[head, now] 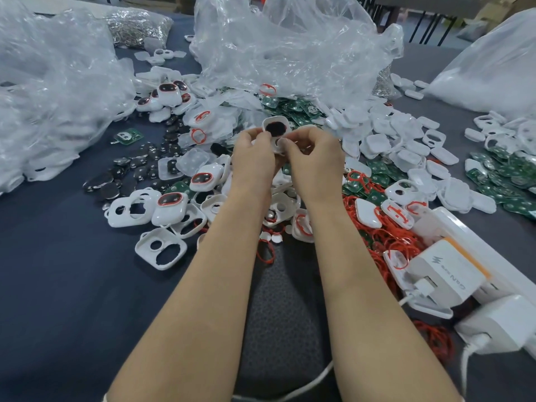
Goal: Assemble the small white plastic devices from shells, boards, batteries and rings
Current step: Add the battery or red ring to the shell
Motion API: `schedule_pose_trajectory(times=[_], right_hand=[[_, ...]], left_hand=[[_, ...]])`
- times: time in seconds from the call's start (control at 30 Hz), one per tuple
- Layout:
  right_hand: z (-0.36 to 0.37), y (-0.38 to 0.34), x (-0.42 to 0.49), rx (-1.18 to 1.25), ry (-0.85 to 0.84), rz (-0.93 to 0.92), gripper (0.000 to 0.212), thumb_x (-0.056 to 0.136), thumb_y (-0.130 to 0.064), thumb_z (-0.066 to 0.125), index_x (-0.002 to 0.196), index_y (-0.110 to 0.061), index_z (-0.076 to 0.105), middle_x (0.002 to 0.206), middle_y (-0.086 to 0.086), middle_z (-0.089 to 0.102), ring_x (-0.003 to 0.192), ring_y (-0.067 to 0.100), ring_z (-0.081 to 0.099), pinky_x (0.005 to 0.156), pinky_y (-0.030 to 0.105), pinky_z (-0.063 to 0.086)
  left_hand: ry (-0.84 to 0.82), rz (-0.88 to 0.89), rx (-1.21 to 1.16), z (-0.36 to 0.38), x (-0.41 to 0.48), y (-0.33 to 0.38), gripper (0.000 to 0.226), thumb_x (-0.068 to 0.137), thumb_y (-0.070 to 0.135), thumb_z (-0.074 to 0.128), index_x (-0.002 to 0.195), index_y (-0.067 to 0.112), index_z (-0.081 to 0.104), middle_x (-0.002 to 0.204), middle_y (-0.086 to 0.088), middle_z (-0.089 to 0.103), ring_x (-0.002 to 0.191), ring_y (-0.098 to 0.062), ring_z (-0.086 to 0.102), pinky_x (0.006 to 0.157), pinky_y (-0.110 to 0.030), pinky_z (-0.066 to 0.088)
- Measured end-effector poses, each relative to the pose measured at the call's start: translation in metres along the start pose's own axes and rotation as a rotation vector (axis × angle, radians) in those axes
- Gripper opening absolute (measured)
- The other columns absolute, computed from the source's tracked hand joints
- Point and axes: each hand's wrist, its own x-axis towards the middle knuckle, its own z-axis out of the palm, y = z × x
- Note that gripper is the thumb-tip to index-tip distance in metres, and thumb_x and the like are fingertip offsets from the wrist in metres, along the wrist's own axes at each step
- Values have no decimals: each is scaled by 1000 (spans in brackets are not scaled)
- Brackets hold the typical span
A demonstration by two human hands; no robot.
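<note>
Along the left edge of the desk [58, 271] lie crumpled clear plastic bags [43, 82]. Behind them, near the far left corner, there is a bag of shiny metal rings [136, 27]. To the right of the bags one green board [129, 136] lies alone, and a group of dark coin batteries [136, 172] is spread just in front of it. Nearer to the front edge lie white front shells [161, 252] with two holes, and among them a closed device [169, 206] with a red ring around its dark window.

In the middle, above the pile, both hands hold one white shell [275, 129] with a dark oval opening. The left grip [253, 158] pinches its left side with thumb and fingers. The right grip [314, 162] pinches the lower part of it, where a round hole shows. The fingers of both are curled closely around the piece. Behind them a big clear bag [290, 47] stands open, with a heap of green boards [290, 107] under its mouth.

To the right of the arms lies a tangle of red rings [377, 236], and further back a heap of plain white back shells [406, 140]. Near the right front corner a white charger [446, 274] sits in a white power strip [452, 224]. At the right edge there are more circuit boards [501, 175], and behind them a white bag [499, 68].
</note>
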Motion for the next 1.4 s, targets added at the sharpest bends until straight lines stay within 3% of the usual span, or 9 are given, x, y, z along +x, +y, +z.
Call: schedule_pose_trajectory(times=[0.07,0.3,0.5,0.73,0.83,1.0,1.13,1.23,1.4], right_hand=[[0,1,1,-20,3,8,5,86,-16,67,89,-13,70,95,9,68,88,19,63,84,34,50],[4,2,0,-11,27,27,6,87,-16,65,89,-11,67,95,9,66,87,20,60,80,32,49],[7,4,-1,-5,39,35,2,88,-17,64,89,-16,63,99,10,64,84,16,57,74,22,43],[9,5,-2,31,42,37,6,88,-15,63,88,-17,57,96,12,63,84,22,58,76,31,48],[10,5,-2,71,45,40,13,89,-15,63,92,-17,50,92,10,60,81,21,56,71,29,45],[1,7,2,222,-29,174,19,87,-12,64,104,-15,54,93,10,64,84,23,63,76,32,53],[-4,9,5,375,-76,264,20,85,-6,64,101,-16,60,83,2,65,65,6,60,53,11,46],[-6,14,9,380,-112,308,22,85,-10,65,104,-20,59,90,3,65,66,5,57,50,14,43],[-12,18,12,441,-172,325,13,86,-11,66,82,-23,63,59,-14,63,45,-6,51,53,17,38]], left_hand=[[3,4,8,1,0,-2,14,99,4,40,103,11,51,107,-15,60,89,-21,61,70,-26,56],[23,38,125,3,4,-6,11,102,10,40,106,13,49,121,-21,60,114,-34,60,98,-49,49],[24,62,171,3,6,-10,12,102,14,40,97,22,48,117,-16,62,111,-30,62,99,-49,49],[19,76,210,3,7,-11,16,102,17,40,93,27,48,117,-15,63,112,-31,61,101,-50,47],[12,79,192,3,7,-11,15,103,16,39,94,24,49,113,-14,63,105,-29,63,91,-42,52],[-1,95,174,4,6,-11,12,103,11,38,101,16,48,110,-15,62,107,-30,63,95,-44,52],[-31,104,145,5,3,-11,12,103,9,37,108,11,47,102,-13,61,96,-26,64,93,-42,53],[-50,124,139,5,2,-11,12,103,9,37,106,11,49,93,-8,63,89,-23,64,92,-43,55],[-72,146,124,4,0,-11,15,103,10,41,108,9,55,84,-3,63,80,-17,63,84,-34,57]])
